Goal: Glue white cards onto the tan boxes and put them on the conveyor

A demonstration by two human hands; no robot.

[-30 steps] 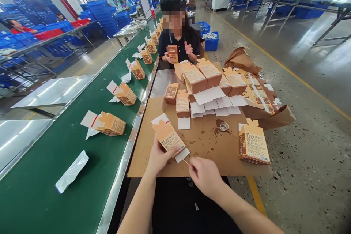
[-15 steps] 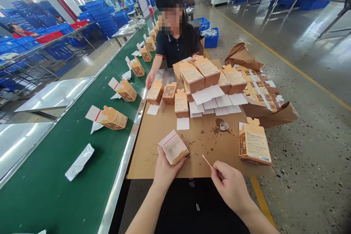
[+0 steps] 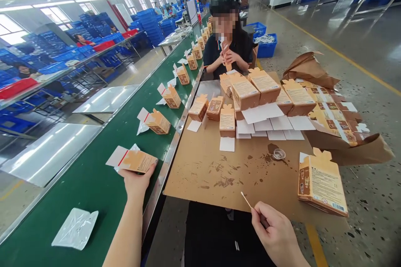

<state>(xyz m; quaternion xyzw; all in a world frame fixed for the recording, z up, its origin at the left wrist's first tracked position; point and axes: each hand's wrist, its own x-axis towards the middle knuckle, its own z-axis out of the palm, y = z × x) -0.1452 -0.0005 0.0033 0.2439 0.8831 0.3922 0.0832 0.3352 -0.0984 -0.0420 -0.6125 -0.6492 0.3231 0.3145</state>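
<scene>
My left hand [image 3: 138, 181] is closed around the near side of a brown and tan carton [image 3: 138, 161] over the green conveyor belt [image 3: 103, 212]. The carton's white flap with a red strip points left, and a clear plastic packet [image 3: 135, 147] shows partly behind it. Over the front edge of the cardboard-topped table [image 3: 200, 183], my right hand [image 3: 272, 227] pinches a cotton swab [image 3: 246, 199], its white tip pointing up and left. Nearer me on the belt lies another clear plastic packet [image 3: 75, 228].
More open cartons [image 3: 159, 121] stand in a row along the belt. A pile of cartons [image 3: 247, 91] with white flaps fills the table's far side. A small clear dish [image 3: 278, 154] sits by dark wet spots. Across the table, a co-worker [image 3: 228, 50] holds a carton up.
My left hand has carried the carton from above the table leftward onto the belt. My view has turned left. The co-worker has lifted a carton. The swab stays in my right hand.
</scene>
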